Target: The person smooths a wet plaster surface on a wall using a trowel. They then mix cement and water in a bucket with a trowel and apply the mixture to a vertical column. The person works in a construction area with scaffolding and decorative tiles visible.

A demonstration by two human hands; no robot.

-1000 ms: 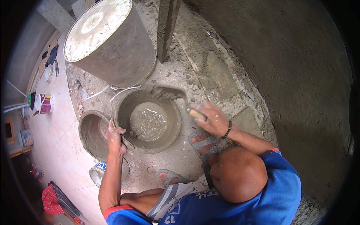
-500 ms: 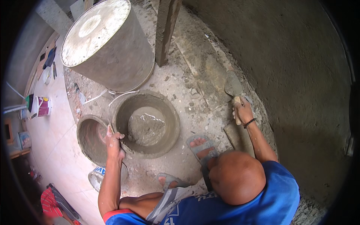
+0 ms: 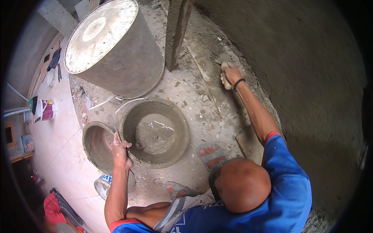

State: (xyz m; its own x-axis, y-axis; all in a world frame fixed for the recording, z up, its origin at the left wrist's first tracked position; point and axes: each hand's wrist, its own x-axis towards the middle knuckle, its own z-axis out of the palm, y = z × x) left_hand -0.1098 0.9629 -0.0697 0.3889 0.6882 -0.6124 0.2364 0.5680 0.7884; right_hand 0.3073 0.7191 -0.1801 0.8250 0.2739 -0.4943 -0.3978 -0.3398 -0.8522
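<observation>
Drum [image 3: 126,58], perhaps upturned, beside mortar bucket [image 3: 181,136]

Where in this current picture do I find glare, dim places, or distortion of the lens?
Head view: strong glare on the large bucket's pale top; head view: small glints on the wet mix; head view: the wall at right looks dim; head view: black corners frame the picture, and the tiled floor's edge appears curved.

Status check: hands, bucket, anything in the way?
Left hand gripping rim of mortar bucket; right hand gripping trowel near the wall. Grey mix inside bucket. Smaller bucket close on its left, large drum just beyond.
</observation>
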